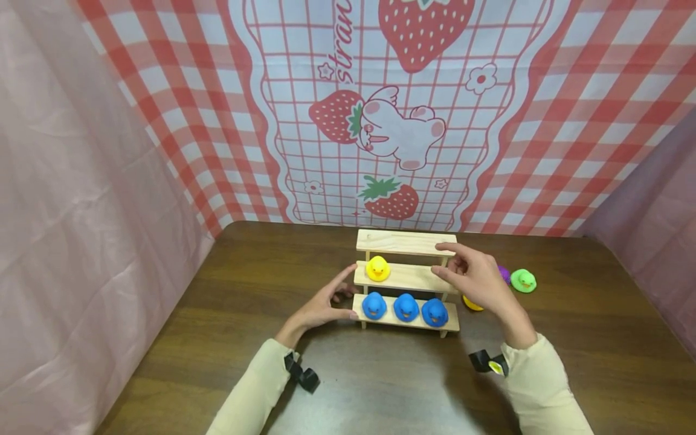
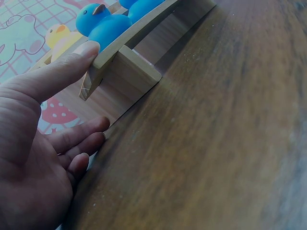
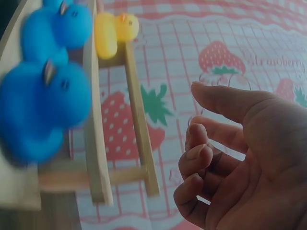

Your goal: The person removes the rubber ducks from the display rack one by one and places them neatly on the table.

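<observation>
A three-tier wooden stand (image 1: 399, 243) stands on the table, its front shelf holding three blue rubber ducks (image 1: 406, 308). On the left of its middle shelf sits a yellow rubber duck (image 1: 377, 269). My left hand (image 1: 325, 305) is at the stand's left end: the thumb (image 2: 72, 67) touches the front shelf's end beside a blue duck, the index finger reaches up to the middle shelf, and the other fingers are low by the table. Over the stand's right end hovers my right hand (image 1: 475, 275), thumb and index finger apart with nothing between them.
Right of the stand are a green duck (image 1: 524, 281), a purple one (image 1: 504, 275) and a yellow one (image 1: 472, 304), the last two partly hidden by the right hand. A strawberry-print cloth (image 1: 391, 121) hangs behind the table, with pink curtains at both sides.
</observation>
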`<state>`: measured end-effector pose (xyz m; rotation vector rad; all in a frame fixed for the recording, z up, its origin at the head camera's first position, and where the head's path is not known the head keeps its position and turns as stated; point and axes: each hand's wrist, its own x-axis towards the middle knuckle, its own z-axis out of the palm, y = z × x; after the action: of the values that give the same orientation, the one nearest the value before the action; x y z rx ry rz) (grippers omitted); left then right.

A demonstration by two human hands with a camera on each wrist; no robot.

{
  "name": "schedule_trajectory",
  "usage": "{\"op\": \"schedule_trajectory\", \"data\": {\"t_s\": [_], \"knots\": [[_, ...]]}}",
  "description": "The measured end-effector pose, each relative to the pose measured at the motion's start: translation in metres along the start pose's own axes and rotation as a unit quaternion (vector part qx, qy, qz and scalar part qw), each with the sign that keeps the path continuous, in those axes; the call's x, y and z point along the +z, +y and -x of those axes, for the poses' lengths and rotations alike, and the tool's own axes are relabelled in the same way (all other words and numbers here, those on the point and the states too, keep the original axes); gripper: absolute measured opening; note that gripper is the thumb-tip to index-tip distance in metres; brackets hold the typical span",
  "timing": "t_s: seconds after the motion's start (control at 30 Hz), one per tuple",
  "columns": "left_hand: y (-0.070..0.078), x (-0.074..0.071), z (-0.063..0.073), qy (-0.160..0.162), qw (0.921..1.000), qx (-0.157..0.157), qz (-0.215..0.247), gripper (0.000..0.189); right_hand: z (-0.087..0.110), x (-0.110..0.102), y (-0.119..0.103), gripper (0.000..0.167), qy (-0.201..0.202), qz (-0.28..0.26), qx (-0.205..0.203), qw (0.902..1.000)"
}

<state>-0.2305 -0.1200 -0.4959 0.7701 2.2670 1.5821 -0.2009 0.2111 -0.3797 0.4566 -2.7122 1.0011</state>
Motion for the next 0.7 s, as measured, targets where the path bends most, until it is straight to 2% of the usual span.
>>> {"op": "schedule_trajectory", "data": {"t_s": [0.4, 0.7], "knots": [[-0.002, 0.001, 0.0, 0.001, 1.0, 0.0, 0.005, 0.103, -0.023, 0.028, -0.026, 0.042, -0.036, -0.04, -0.013, 0.9985], [-0.003, 0.0, 0.0, -0.002, 1.0, 0.0, 0.003, 0.103, -0.032, 0.046, -0.037, 0.041, -0.053, -0.043, -0.024, 0.9974]]}}
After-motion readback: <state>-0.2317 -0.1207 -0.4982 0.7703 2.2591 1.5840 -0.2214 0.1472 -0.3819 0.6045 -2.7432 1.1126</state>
